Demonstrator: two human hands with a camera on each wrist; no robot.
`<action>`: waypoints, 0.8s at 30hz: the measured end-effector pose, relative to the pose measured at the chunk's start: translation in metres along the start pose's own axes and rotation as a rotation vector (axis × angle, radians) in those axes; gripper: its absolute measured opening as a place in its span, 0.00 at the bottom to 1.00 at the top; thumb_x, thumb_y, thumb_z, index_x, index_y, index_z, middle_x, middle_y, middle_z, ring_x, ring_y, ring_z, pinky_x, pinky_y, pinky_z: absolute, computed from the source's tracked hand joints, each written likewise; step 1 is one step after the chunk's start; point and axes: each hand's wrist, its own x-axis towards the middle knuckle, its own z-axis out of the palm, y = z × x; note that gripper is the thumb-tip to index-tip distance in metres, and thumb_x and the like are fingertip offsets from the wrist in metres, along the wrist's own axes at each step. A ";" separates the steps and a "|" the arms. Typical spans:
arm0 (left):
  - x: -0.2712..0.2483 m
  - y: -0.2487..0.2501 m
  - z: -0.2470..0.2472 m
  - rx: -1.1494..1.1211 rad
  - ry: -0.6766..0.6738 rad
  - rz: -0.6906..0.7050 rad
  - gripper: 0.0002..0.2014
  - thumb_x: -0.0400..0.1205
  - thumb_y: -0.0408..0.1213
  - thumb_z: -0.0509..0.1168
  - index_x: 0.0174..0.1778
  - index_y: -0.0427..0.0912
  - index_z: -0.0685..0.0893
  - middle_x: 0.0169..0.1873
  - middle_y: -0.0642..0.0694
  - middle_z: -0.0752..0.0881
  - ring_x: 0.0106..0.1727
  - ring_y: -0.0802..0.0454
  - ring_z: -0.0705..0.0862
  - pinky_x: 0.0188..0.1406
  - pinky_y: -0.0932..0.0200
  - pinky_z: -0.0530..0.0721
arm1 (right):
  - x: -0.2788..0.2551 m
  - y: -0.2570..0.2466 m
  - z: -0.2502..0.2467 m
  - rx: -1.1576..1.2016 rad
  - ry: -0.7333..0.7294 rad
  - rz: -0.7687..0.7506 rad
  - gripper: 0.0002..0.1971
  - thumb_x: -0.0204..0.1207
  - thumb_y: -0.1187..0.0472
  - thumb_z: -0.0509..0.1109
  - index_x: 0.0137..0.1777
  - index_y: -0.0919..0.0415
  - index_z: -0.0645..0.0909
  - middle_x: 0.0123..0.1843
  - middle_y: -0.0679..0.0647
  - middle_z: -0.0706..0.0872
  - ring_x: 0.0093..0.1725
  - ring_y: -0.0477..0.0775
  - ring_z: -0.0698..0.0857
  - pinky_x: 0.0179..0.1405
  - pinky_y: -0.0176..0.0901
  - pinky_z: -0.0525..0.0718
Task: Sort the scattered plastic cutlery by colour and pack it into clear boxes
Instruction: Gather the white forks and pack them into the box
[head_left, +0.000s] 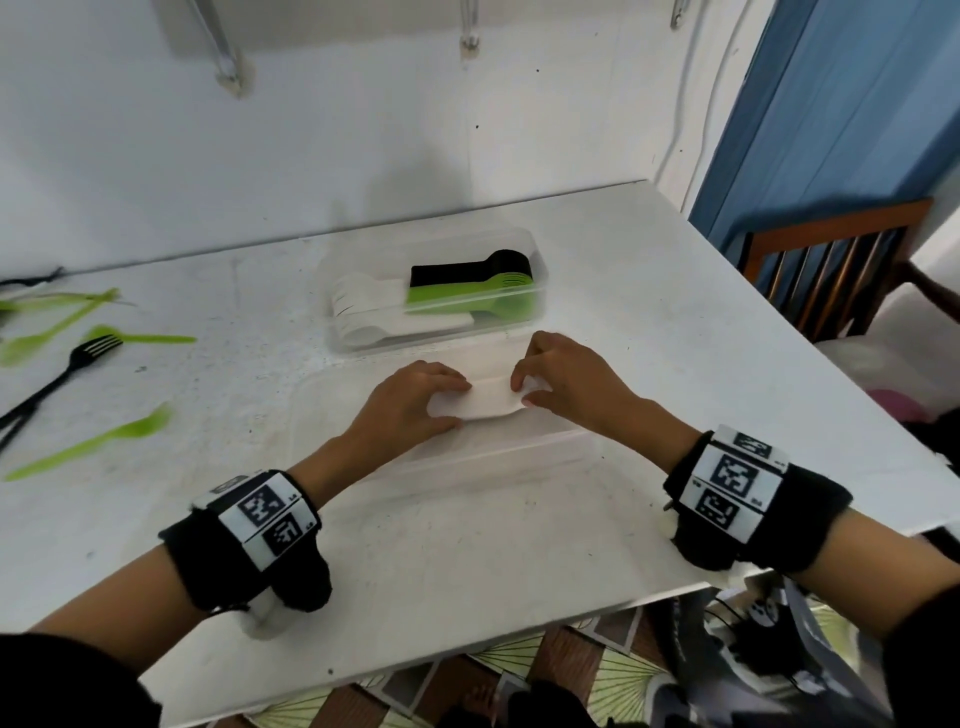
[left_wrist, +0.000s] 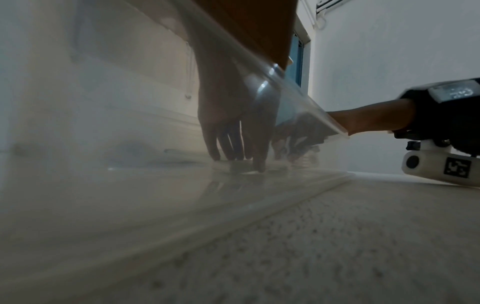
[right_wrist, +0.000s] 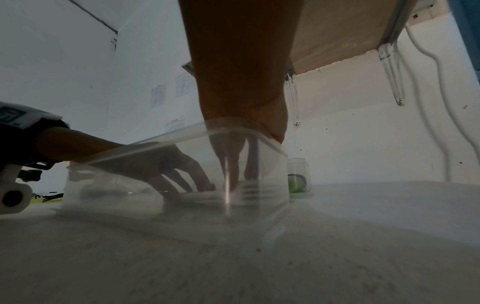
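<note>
left hand (head_left: 415, 402) – grip pinching white cutlery (head_left: 480, 402) (fingers down) | right hand (head_left: 563, 376) – same

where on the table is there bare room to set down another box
Bare: the table's near strip between the wrists, and the right part beyond the far box. Crowded: the left edge with loose green cutlery and a black fork.

I sit at a white speckled desk (head_left: 649, 291) pushed against a pale wall (head_left: 260, 145). Above it, metal brackets (head_left: 470, 36) hold a wooden shelf (right_wrist: 345, 35). To my right hangs a blue curtain (head_left: 841, 114), with a wooden chair (head_left: 831, 260) below it. Patterned floor tiles (head_left: 519, 670) show under the desk's edge.
</note>
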 end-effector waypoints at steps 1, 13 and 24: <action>0.001 -0.001 0.000 -0.011 0.002 -0.007 0.21 0.72 0.38 0.76 0.62 0.44 0.85 0.62 0.48 0.84 0.64 0.50 0.79 0.60 0.60 0.74 | 0.000 0.000 0.001 -0.009 0.005 -0.003 0.10 0.74 0.60 0.72 0.55 0.56 0.86 0.49 0.52 0.73 0.56 0.53 0.75 0.43 0.38 0.68; 0.004 -0.001 -0.007 0.058 -0.085 0.048 0.19 0.76 0.38 0.73 0.63 0.41 0.84 0.63 0.46 0.82 0.64 0.50 0.78 0.57 0.68 0.69 | 0.002 0.003 0.002 -0.040 0.002 -0.035 0.09 0.74 0.61 0.70 0.53 0.54 0.86 0.53 0.54 0.76 0.57 0.53 0.75 0.43 0.38 0.70; -0.024 -0.001 -0.035 -0.204 0.194 -0.034 0.11 0.76 0.28 0.72 0.55 0.37 0.86 0.50 0.44 0.86 0.48 0.54 0.85 0.50 0.62 0.85 | 0.021 -0.041 -0.013 0.140 0.070 -0.227 0.14 0.75 0.63 0.70 0.61 0.61 0.82 0.54 0.58 0.82 0.54 0.54 0.81 0.47 0.39 0.74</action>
